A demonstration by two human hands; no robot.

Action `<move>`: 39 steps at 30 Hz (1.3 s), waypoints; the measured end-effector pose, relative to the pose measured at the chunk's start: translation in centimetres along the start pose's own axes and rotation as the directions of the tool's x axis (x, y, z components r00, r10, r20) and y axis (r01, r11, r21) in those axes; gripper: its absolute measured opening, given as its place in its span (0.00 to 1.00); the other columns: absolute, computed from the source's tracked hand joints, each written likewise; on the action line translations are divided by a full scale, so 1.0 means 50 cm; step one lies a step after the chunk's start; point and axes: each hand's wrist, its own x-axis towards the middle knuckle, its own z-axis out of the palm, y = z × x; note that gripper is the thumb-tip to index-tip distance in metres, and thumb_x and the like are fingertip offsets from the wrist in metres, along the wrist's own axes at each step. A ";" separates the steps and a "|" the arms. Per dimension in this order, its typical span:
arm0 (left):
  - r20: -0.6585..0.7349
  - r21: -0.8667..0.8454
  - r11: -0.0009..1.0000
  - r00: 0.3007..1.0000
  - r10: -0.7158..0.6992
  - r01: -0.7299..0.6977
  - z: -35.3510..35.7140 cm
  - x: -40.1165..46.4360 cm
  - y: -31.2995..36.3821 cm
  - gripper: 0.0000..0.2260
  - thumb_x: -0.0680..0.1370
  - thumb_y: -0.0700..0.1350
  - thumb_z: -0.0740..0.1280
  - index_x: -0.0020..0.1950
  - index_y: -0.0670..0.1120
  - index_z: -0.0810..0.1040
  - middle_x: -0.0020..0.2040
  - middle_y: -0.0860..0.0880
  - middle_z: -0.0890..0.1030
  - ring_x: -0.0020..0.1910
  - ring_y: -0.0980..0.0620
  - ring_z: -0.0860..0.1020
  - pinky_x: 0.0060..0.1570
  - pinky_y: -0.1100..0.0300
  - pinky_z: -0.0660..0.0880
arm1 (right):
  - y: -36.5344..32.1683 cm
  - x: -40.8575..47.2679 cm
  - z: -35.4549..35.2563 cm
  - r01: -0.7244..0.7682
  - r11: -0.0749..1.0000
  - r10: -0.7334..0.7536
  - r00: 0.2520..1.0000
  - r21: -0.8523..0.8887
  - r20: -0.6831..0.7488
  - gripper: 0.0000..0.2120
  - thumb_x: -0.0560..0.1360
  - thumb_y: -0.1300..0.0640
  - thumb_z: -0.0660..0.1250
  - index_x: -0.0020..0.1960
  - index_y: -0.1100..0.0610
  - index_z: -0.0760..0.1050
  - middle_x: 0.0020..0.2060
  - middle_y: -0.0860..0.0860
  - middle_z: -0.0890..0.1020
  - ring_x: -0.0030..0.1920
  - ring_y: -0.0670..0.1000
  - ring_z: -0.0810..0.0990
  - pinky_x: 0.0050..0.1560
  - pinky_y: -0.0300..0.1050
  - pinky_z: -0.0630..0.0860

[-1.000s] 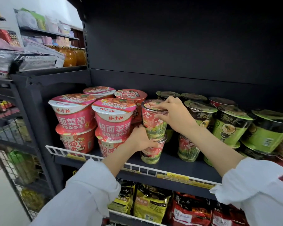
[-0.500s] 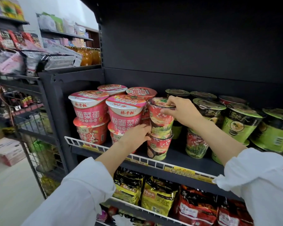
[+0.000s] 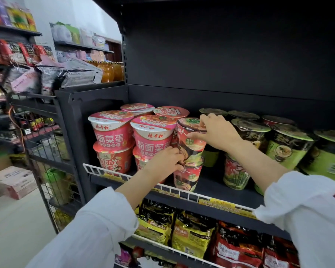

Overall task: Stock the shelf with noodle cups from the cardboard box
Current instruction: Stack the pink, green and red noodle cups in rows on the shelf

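Note:
A red-and-green noodle cup (image 3: 190, 144) stands stacked on a second like cup (image 3: 186, 176) on the dark shelf (image 3: 217, 186). My right hand (image 3: 215, 132) grips the upper cup at its lid rim. My left hand (image 3: 166, 161) presses against the joint between the two cups, fingers curled on the upper cup's base. To the left stand pink noodle bowls (image 3: 112, 130) in double stacks. Green noodle cups (image 3: 286, 149) fill the shelf to the right. The cardboard box is not in view here.
A white wire rail (image 3: 108, 172) runs along the shelf front. Packet noodles (image 3: 191, 235) hang on the shelf below. A wire rack (image 3: 46, 151) with bottles stands left; a pink carton (image 3: 14, 180) lies on the floor beyond it.
The view has shifted right and closer. My left hand slid from the pink bowls' side onto the stacked cups' joint. My right hand stays on the upper cup's lid.

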 end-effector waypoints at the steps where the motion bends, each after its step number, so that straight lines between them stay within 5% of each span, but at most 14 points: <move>1: -0.016 0.040 0.999 1.000 0.012 -0.011 0.002 -0.004 0.001 0.14 0.79 0.50 0.61 0.62 0.45 0.75 0.58 0.47 0.74 0.60 0.48 0.69 0.58 0.55 0.68 | -0.003 0.002 0.001 0.032 0.999 -0.032 0.999 0.013 0.003 0.27 0.71 0.34 0.63 0.54 0.56 0.69 0.54 0.55 0.75 0.55 0.57 0.73 0.49 0.49 0.72; 4: -0.092 0.097 0.995 0.995 0.028 -0.019 0.009 -0.011 0.005 0.15 0.80 0.51 0.60 0.64 0.47 0.73 0.59 0.49 0.74 0.61 0.49 0.69 0.58 0.57 0.66 | 0.002 0.004 -0.006 0.079 0.977 -0.101 0.990 0.198 0.103 0.19 0.73 0.43 0.67 0.50 0.57 0.67 0.49 0.54 0.77 0.50 0.55 0.76 0.42 0.46 0.67; 7: -0.142 0.032 0.999 0.990 -0.009 0.014 0.006 -0.011 0.006 0.13 0.78 0.52 0.63 0.57 0.45 0.74 0.56 0.49 0.75 0.57 0.50 0.72 0.55 0.58 0.66 | 0.017 0.000 -0.019 0.047 0.920 -0.130 0.974 0.390 0.188 0.14 0.74 0.49 0.68 0.51 0.56 0.68 0.52 0.53 0.80 0.51 0.54 0.77 0.48 0.48 0.71; 13: -0.106 -0.087 0.993 0.990 -0.088 0.079 0.002 -0.016 0.009 0.12 0.77 0.51 0.66 0.51 0.42 0.76 0.50 0.49 0.73 0.47 0.49 0.75 0.42 0.60 0.66 | 0.031 0.008 -0.019 0.050 0.914 -0.151 0.963 0.402 0.222 0.08 0.75 0.51 0.68 0.50 0.49 0.69 0.54 0.53 0.79 0.53 0.54 0.76 0.53 0.51 0.71; 21: -0.097 -0.060 0.991 0.987 -0.126 0.121 -0.003 -0.016 0.020 0.11 0.76 0.52 0.66 0.51 0.45 0.76 0.51 0.50 0.74 0.49 0.50 0.75 0.51 0.57 0.69 | 0.031 0.000 -0.024 -0.007 0.876 -0.136 0.956 0.483 0.260 0.07 0.77 0.53 0.66 0.52 0.48 0.68 0.57 0.51 0.77 0.55 0.52 0.75 0.50 0.45 0.68; 24: -0.144 -0.056 0.996 0.987 -0.077 0.070 -0.008 -0.019 0.027 0.11 0.76 0.52 0.66 0.55 0.47 0.75 0.52 0.52 0.76 0.52 0.51 0.75 0.52 0.57 0.70 | 0.026 -0.010 -0.013 -0.026 0.858 -0.110 0.966 0.512 0.232 0.12 0.77 0.53 0.65 0.59 0.50 0.69 0.64 0.49 0.73 0.62 0.50 0.72 0.57 0.43 0.68; 28: -0.185 -0.050 0.996 0.981 0.064 -0.074 -0.007 -0.014 0.059 0.11 0.78 0.48 0.62 0.58 0.46 0.74 0.53 0.50 0.76 0.50 0.50 0.76 0.43 0.61 0.69 | 0.027 -0.030 -0.011 -0.020 0.858 -0.079 0.982 0.512 0.170 0.24 0.77 0.56 0.66 0.71 0.49 0.65 0.76 0.46 0.57 0.76 0.49 0.55 0.71 0.43 0.57; 33: -0.114 -0.161 0.975 0.984 0.133 -0.151 0.020 0.032 0.125 0.11 0.80 0.42 0.59 0.61 0.41 0.72 0.57 0.44 0.72 0.51 0.45 0.75 0.50 0.54 0.73 | 0.065 -0.042 -0.044 -0.001 0.947 -0.021 0.998 0.322 0.067 0.20 0.78 0.62 0.61 0.69 0.50 0.69 0.73 0.47 0.65 0.64 0.52 0.73 0.56 0.41 0.68; 36: -0.057 -0.234 0.971 0.997 0.043 -0.056 0.033 0.082 0.165 0.15 0.80 0.40 0.59 0.66 0.40 0.68 0.62 0.43 0.68 0.56 0.43 0.74 0.57 0.51 0.72 | 0.104 -0.031 -0.062 -0.005 0.972 0.005 1.000 0.235 0.001 0.16 0.78 0.62 0.61 0.65 0.53 0.74 0.68 0.50 0.73 0.59 0.52 0.76 0.51 0.38 0.67; 39: -0.048 -0.298 0.952 0.995 -0.092 0.074 0.040 0.141 0.200 0.17 0.80 0.39 0.57 0.70 0.38 0.64 0.66 0.40 0.66 0.63 0.42 0.70 0.61 0.54 0.68 | 0.146 0.003 -0.068 -0.001 0.981 0.005 1.000 0.196 -0.022 0.16 0.79 0.61 0.61 0.65 0.56 0.74 0.66 0.52 0.75 0.62 0.53 0.75 0.56 0.39 0.68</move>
